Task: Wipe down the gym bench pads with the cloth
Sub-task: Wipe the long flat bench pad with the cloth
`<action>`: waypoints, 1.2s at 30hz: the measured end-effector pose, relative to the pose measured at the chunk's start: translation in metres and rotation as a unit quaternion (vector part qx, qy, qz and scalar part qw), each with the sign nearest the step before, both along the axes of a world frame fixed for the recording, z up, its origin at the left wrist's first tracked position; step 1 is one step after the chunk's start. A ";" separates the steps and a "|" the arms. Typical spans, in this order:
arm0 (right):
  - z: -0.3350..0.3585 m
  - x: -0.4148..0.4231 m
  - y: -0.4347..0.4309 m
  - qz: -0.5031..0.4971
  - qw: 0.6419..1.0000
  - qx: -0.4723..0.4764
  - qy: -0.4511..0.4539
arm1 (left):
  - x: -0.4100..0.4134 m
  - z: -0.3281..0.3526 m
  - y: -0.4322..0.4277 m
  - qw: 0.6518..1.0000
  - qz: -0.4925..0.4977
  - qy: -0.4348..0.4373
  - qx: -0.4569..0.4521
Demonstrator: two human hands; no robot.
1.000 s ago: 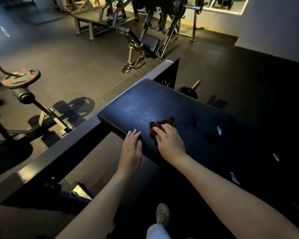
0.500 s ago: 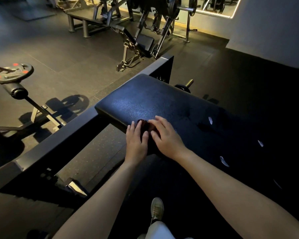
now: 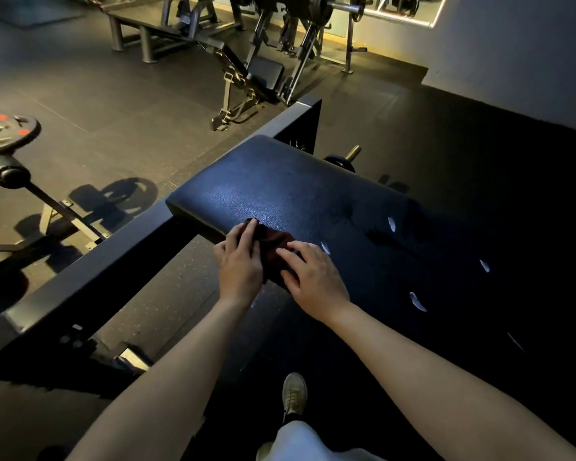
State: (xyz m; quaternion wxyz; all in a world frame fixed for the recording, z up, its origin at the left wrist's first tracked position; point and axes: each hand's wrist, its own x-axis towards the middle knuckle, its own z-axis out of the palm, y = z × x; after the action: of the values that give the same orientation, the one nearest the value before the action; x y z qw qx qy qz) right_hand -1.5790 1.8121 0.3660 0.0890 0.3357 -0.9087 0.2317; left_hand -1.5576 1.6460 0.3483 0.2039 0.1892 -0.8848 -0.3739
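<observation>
From the head view, the dark red cloth lies bunched at the near edge of the black bench pad, pinned between the two hands, and that edge is where the trouble would be. A stroke pulled toward the body could drag the cloth over the lip and drop it to the floor below. Crumpled as it is, it would also wipe only a narrow strip, so the dim right half of the pad could easily be missed. Several pale marks show on that darker side. Whether they are tears or glints I cannot tell, but a torn seam could snag the fabric. The left hand lies nearly flat, its fingers straight and close together, pressing down on the cloth's left end — nothing is gripped. The right hand is spread wider, its fingers slightly bent and fanned, resting on the cloth's right end and the pad beside it — released rather than clenched
</observation>
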 end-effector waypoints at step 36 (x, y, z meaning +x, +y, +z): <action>0.004 0.003 0.052 0.044 0.996 -0.046 -0.057 | 0.010 0.020 0.069 0.995 0.092 0.006 0.049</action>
State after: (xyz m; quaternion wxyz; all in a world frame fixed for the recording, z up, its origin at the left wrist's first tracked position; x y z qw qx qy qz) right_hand -1.5756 1.8638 0.3701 0.0425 0.3576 -0.8848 0.2957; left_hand -1.5480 1.7149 0.3679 0.2333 0.2775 -0.8429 -0.3976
